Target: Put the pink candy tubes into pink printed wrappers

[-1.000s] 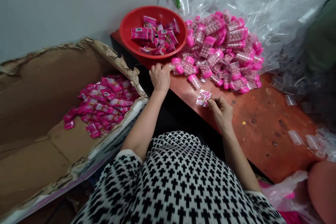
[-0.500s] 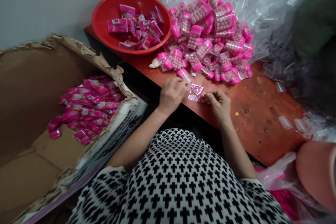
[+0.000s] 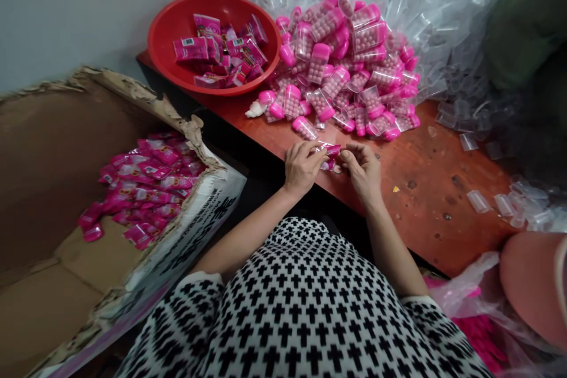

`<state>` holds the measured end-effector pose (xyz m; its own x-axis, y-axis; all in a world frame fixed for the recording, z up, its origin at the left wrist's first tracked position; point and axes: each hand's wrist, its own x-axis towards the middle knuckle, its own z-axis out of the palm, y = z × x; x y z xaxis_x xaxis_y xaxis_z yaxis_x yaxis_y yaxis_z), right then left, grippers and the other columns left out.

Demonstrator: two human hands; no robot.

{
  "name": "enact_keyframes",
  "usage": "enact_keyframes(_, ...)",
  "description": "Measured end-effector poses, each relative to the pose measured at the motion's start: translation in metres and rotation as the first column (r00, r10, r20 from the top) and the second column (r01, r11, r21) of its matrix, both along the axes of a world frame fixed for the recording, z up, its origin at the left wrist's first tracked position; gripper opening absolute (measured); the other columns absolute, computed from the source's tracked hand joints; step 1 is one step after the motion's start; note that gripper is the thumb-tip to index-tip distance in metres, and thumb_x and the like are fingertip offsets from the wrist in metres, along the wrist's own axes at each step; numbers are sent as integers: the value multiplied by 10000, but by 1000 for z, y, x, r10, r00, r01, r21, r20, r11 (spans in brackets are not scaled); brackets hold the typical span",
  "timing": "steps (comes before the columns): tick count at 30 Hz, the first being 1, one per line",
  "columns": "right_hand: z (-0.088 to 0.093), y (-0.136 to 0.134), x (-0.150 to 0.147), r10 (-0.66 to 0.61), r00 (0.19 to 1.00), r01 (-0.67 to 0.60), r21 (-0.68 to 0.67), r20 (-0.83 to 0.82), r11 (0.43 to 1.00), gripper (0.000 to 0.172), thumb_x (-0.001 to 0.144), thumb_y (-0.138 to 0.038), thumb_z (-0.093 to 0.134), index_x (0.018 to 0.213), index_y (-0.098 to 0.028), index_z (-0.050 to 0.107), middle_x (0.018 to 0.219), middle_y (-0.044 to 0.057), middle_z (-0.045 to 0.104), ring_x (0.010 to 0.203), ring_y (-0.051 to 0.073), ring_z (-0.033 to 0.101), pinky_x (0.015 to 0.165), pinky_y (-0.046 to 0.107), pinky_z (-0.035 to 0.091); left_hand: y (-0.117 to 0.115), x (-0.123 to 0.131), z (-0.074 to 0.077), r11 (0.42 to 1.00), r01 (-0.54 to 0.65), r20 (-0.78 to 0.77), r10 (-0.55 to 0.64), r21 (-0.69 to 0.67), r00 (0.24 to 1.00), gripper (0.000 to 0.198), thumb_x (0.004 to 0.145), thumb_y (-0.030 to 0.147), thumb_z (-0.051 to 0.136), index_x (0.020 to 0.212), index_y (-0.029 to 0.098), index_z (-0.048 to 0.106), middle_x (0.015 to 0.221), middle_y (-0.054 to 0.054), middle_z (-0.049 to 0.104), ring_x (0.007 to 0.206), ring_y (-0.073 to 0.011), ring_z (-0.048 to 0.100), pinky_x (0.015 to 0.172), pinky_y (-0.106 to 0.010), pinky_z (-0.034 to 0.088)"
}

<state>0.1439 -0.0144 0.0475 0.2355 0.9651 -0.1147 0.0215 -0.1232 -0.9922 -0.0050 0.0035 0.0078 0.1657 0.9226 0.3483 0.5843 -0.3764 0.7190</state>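
Pink sachet point(image 3: 330, 152) pinched between left hand point(image 3: 301, 166), right hand point(image 3: 361, 168), wrists bent inward

Scuffed red-brown table point(image 3: 425, 189) under a red basin point(image 3: 177, 18), a heap of pink-capped vials point(image 3: 349, 65), loose clear sleeves point(image 3: 479, 201)

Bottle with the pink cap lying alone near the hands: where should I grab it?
Pinch the bottle across its clear body, coming from above. It lies flat on the table, at the near edge of the pile, long sides seemingly free.
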Motion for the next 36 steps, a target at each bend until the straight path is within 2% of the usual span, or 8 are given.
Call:
enact_keyframes(6, 9, 10, -12, 69, 988, -67, 18, -142, 998, 353, 681, -348, 786, 929, -213, 574, 604, -90, 564, 438, 48, 464, 416, 173, 381, -12, -10, 15, 957, 95, 504, 59, -273, 862, 476, 774, 422, 704, 1202, 221, 650, 1191, -104, 650, 1084, -234, 599, 947, -381, 462)
enact_keyframes(10, 13, 19, -16, 293, 948, -298, -22, -127, 954, 392, 642, -366, 812, 918, -197, 590, 581, -82, 565, 436, 54, 447, 420, 182, 347, -17, -24, 25, 690, 461, 792, 276, -558, 545, 445, 704, 480, 748, 989, 139, 722, 943, -87, 721, 841, -201, 682, 824, -366, 541)
enact_keyframes(15, 15, 40, -26, 424, 835, -451, -7, 350, 893, 272, 803, -432, 660, 888, -176, 622, 695, -5, 627, 580, 120, 543, 550, 245, 415, -18, -36, 29, 630, 465, 783, 506, -622, 363, 381, 550, 379, 866, 747, 85, 723, 729, -58, 710, 666, -153, 677, 730, -322, 568)
enact_keyframes(19, 18, 57, -43, 231, 324, -468, -57, 917, 882, 318, 861, -382, 594, 1078, -151, 621, 1019, 125, 674, 915, 252, 597, 754, 337, 439, -16, -45, 27, 617, 367, 716, 633, -696, 294, 384, 479, 337, 900, 652, 71, 683, 652, -52, 686, 580, -131, 647, 609, -271, 550)
enact_keyframes(23, 13, 69, -57, 214, -18, -458, -199, 977, 867, 312, 894, -295, 501, 1124, -108, 599, 1046, 176, 662, 967, 297, 588, 779, 361, 434, -13, -53, 26, 607, 373, 689, 712, -702, 136, 303, 546, 267, 879, 685, 87, 678, 654, -34, 682, 571, -117, 639, 555, -234, 531)
enact_keyframes(26, 8, 68, -53, 192, 87, -419, -138, 978, 897, 268, 906, -233, 441, 1063, -113, 621, 998, 162, 680, 916, 276, 614, 773, 364, 450, -9, -56, 30, 598, 369, 636, 771, -711, -26, 201, 648, 218, 824, 709, 121, 659, 677, -13, 685, 582, -108, 642, 570, -231, 536)
enact_keyframes(32, 16, 14, -43, 331, 844, -352, -30, 421, 935, 284, 917, -458, 478, 948, -194, 580, 687, 2, 651, 515, 125, 593, 510, 255, 482, 1, -53, 38, 583, 387, 541, 811, -715, -222, 111, 770, 203, 733, 761, 143, 640, 700, 6, 685, 636, -106, 666, 718, -263, 561)
enact_keyframes(36, 14, -24, -54, 363, 923, -358, -62, 128, 932, 276, 865, -475, 574, 954, -214, 569, 678, -28, 653, 462, 89, 586, 437, 209, 492, 4, -46, 40, 595, 400, 538, 803, -697, -255, 107, 825, 207, 676, 753, 141, 631, 682, 2, 683, 619, -103, 660, 697, -245, 555)
